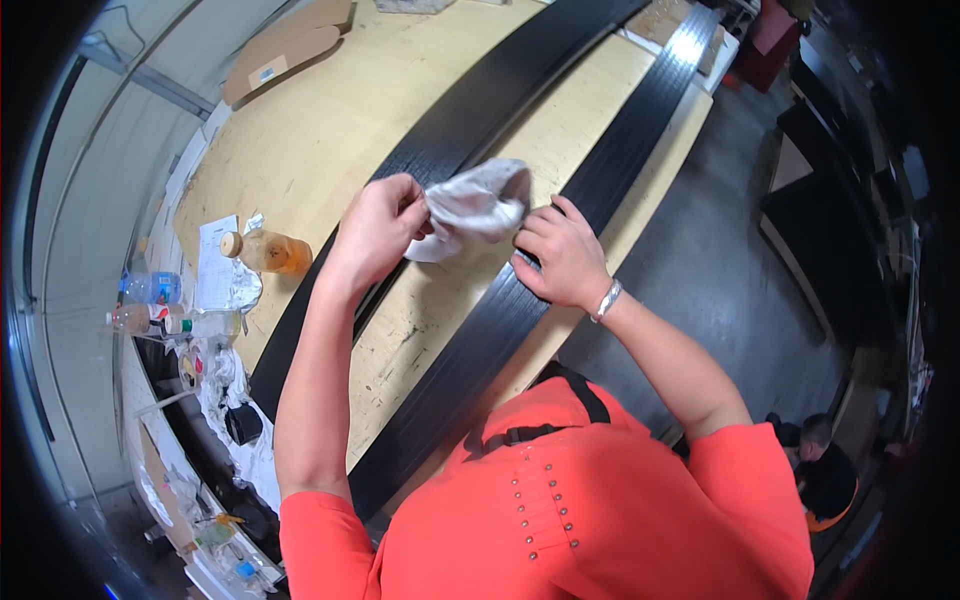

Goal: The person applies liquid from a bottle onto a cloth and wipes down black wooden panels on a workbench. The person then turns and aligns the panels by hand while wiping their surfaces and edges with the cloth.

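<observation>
My left hand (383, 226) pinches a crumpled whitish cloth (478, 203) that hangs from its fingers over the wooden table (300, 150). The cloth is stained and slightly blurred. Wrapped over the edge of a long black plank (470, 345) is my right hand (562, 250), its fingers curled on the plank's top; a silvery band circles that wrist. A second, wider black plank (450, 130) lies roughly alongside, beneath the left hand and cloth. Both planks run from the lower left to the upper right.
An amber-filled bottle (272, 252) stands on the table at left, near a paper sheet (216, 262) and clear plastic bottles (150, 289). Cut cardboard (285, 55) lies at the far left edge. Grey floor (700, 240) is at right; another person (822, 465) is low at the lower right.
</observation>
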Available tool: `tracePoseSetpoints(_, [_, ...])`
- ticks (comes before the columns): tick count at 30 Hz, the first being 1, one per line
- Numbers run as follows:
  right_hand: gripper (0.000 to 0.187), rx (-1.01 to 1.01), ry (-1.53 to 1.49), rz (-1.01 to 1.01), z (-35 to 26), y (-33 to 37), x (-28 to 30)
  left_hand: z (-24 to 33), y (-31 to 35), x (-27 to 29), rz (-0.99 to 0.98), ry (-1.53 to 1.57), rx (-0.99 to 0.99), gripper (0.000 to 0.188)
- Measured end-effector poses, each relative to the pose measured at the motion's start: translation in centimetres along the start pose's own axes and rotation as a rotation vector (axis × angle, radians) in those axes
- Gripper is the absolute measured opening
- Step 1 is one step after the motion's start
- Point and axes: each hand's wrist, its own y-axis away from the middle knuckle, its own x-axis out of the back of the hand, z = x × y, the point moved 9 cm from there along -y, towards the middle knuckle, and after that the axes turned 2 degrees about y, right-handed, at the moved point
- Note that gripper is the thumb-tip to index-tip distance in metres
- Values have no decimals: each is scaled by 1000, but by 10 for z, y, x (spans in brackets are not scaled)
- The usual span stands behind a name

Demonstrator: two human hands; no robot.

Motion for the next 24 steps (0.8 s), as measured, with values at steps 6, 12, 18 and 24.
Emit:
tracePoseSetpoints(6, [16,11,-19,9,-5,1,-1,34,51,35,44,718,-266,11])
tracePoseSetpoints(12, [15,-2,-19,14,0,5,0,-53,101,9,17,565,-57,10])
tracePoseSetpoints(18, [14,8,-23,8,-4,-1,1,-163,174,-8,-275,-315,385,15])
tracePoseSetpoints(24, [14,-13,-17,-32,-3,-1,2,-274,154,112,708,294,362,51])
